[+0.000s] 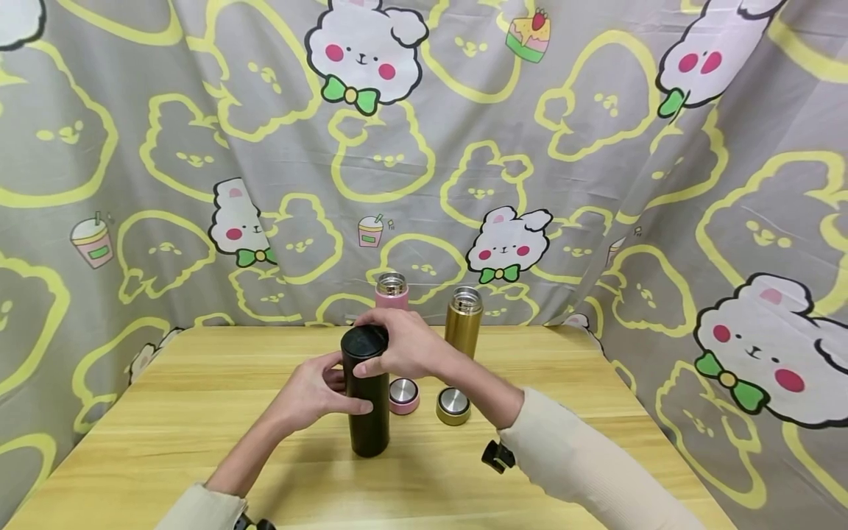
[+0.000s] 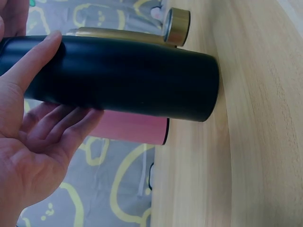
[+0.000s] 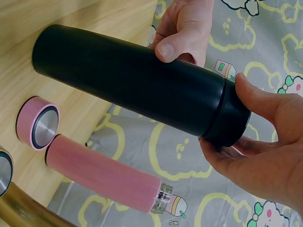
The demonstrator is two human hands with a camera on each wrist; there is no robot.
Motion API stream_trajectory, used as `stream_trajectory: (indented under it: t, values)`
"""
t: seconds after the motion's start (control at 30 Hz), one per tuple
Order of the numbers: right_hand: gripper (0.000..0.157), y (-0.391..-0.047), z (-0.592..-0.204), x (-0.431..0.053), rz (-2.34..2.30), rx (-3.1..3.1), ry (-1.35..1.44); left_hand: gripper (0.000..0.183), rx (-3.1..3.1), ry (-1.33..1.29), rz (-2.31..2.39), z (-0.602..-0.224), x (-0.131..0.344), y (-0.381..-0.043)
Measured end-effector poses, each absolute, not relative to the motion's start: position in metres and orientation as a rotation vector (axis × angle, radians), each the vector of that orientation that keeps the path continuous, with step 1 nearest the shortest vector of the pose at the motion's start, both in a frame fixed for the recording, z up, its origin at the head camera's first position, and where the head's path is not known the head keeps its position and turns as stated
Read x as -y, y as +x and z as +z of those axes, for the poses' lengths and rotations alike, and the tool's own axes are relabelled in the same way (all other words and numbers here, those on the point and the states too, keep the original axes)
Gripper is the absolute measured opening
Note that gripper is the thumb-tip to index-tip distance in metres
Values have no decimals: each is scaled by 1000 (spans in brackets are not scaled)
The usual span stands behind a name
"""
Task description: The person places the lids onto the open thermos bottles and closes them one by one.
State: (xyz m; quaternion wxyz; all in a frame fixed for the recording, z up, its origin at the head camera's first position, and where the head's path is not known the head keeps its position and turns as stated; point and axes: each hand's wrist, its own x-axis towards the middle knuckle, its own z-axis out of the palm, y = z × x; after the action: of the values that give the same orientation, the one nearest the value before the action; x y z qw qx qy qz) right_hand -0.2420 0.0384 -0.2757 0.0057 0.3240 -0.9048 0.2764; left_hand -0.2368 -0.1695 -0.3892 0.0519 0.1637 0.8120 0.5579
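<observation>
A tall black thermos bottle stands near the middle of the wooden table, its black lid on top. My left hand holds the bottle's body, thumb across the near side and fingers behind it. Around the lid curl the thumb and fingers of my right hand. Behind stand a pink thermos bottle and a gold thermos bottle, both with bare steel necks. The pink lid and the gold lid lie on the table to the right of the black bottle.
The wooden table ends at a patterned grey curtain that hangs behind and along both sides. Black wrist devices sit at the cream sleeves.
</observation>
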Motion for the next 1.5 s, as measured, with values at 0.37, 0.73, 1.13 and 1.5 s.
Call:
stream_trajectory:
  t: [0.37, 0.73, 1.13, 1.5]
  values:
    - [76, -242, -274, -43, 926, 2885, 963, 73, -2503, 503, 1675, -384, 167, -237]
    - [55, -250, -281, -71, 1043, 2919, 750, 80, -2793, 299, 1532, -370, 182, -255]
    - [39, -268, -322, -86, 1025, 2766, 617, 87, -3055, 78, 1440, -342, 215, -293]
    - [33, -277, -354, -98, 1012, 2792, 547, 67, -3275, -303, 1513, -364, 231, -310]
